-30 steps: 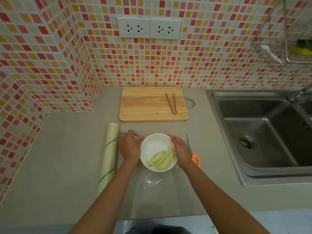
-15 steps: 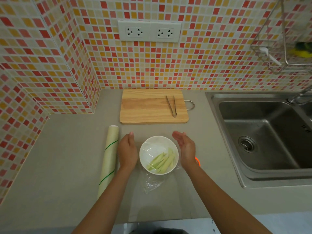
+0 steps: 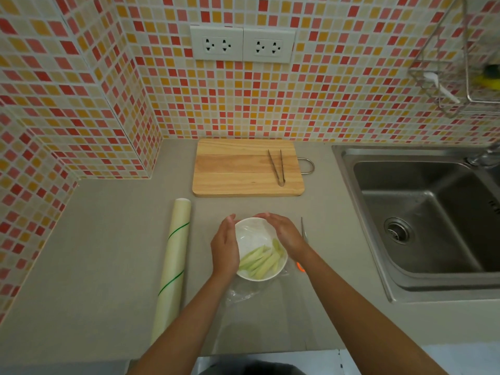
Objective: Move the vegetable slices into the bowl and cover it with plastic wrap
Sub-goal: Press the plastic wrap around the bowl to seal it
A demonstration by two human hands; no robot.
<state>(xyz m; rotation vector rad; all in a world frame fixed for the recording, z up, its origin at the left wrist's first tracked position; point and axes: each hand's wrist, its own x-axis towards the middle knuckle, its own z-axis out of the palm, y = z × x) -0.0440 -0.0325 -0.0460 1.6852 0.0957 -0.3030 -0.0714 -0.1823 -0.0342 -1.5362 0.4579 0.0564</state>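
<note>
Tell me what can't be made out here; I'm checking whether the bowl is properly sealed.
All in the head view:
- Bowl rim at both sides: hidden by the left hand and right hand.
- Plastic wrap seal: too transparent to judge.
- Scissors: handles mostly behind the right forearm.
- Wire rack contents: blurred and cut off by the right edge.
- Tap: cut off at the right edge.

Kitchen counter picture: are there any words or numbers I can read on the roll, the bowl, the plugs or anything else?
No words, numbers or brand names can be read anywhere.
Pale roll of plastic wrap: only green slanted lines, no letters.
White double wall sockets: only pin holes, no writing visible.
White round bowl, wooden cutting board and steel sink: plain.
Items in the wire wall rack: too blurred to read.
</note>
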